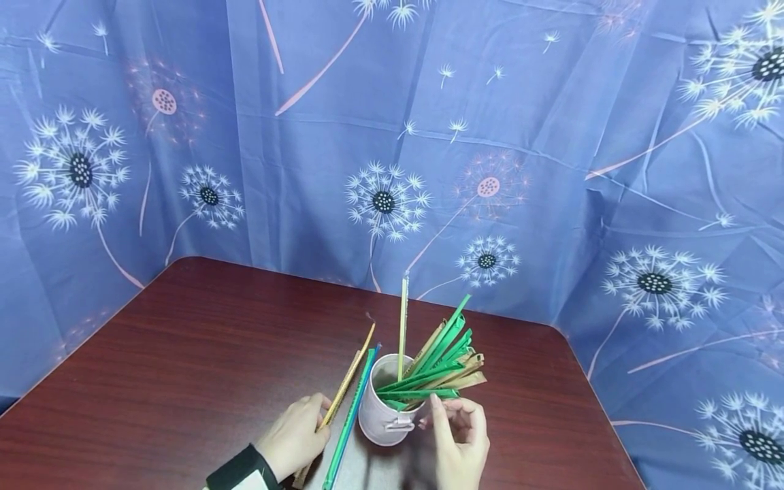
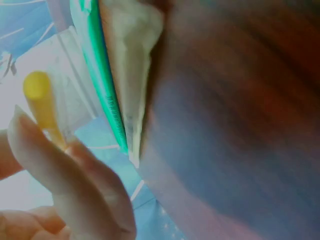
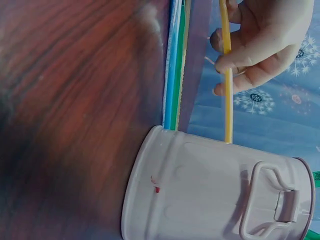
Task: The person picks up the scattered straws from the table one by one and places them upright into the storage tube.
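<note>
A small white bucket (image 1: 384,414) with a side handle stands on the dark red table (image 1: 202,354) and holds several green and tan wrapped straws (image 1: 437,361). My left hand (image 1: 306,427), just left of the bucket, pinches a thin yellow straw (image 1: 346,381) that slants up and away. The left wrist view shows that straw (image 2: 42,102) between my fingers (image 2: 70,170). A green-and-blue wrapped straw (image 1: 350,418) lies along the hand's right side. My right hand (image 1: 452,412), to the right of the bucket, pinches the end of a green straw (image 1: 422,394) lying across the rim.
A blue dandelion-print cloth (image 1: 392,150) hangs behind and around the table. The table's rounded far corners lie at the back left and back right. In the right wrist view the bucket (image 3: 215,190) fills the foreground, with my left hand (image 3: 265,40) beyond it.
</note>
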Demonstrator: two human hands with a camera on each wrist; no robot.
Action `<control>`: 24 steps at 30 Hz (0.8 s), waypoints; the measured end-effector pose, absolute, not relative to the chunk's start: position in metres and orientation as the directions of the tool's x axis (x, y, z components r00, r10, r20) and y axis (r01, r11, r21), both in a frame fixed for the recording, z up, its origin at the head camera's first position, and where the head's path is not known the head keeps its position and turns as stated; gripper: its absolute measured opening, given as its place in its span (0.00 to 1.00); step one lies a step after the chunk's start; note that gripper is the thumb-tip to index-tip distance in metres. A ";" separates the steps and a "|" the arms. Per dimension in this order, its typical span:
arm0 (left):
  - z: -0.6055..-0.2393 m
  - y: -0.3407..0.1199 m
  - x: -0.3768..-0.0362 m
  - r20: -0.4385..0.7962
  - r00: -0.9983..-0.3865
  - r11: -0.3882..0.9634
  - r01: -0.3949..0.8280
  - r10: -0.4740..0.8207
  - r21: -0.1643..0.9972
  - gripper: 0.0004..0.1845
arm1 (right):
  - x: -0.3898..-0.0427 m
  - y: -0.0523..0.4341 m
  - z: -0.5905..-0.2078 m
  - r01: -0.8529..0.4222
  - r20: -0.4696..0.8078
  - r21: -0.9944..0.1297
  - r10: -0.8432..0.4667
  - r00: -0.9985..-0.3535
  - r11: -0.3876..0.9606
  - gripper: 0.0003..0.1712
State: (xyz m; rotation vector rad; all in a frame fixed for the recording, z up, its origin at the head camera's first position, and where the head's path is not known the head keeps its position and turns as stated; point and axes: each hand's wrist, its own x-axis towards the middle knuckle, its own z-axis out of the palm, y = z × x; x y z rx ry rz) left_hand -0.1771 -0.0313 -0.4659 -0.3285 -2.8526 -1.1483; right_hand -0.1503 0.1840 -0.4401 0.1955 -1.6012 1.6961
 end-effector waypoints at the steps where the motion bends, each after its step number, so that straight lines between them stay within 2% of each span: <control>1: -0.465 -0.031 -0.177 0.136 -0.976 0.701 0.218 0.171 0.679 0.13 | -0.150 0.184 -0.440 -0.619 0.595 -0.779 0.422 -0.684 0.096 0.07; 6: -0.458 -0.026 -0.175 0.221 -0.966 0.685 0.252 0.135 0.684 0.10 | -0.150 0.183 -0.437 -0.663 0.627 -0.747 0.386 -0.677 0.052 0.06; 13: -0.450 -0.022 -0.173 0.343 -0.935 0.685 0.310 0.092 0.659 0.11 | -0.151 0.183 -0.437 -0.721 0.698 -0.692 0.293 -0.654 0.040 0.11; 19: -0.446 -0.020 -0.173 0.523 -0.847 0.688 0.434 0.093 0.582 0.14 | -0.150 0.183 -0.434 -0.714 0.706 -0.696 0.261 -0.658 0.081 0.14; 24: -0.445 -0.018 -0.173 0.615 -0.776 0.682 0.524 0.136 0.511 0.15 | -0.149 0.183 -0.431 -0.709 0.708 -0.698 0.238 -0.664 0.099 0.17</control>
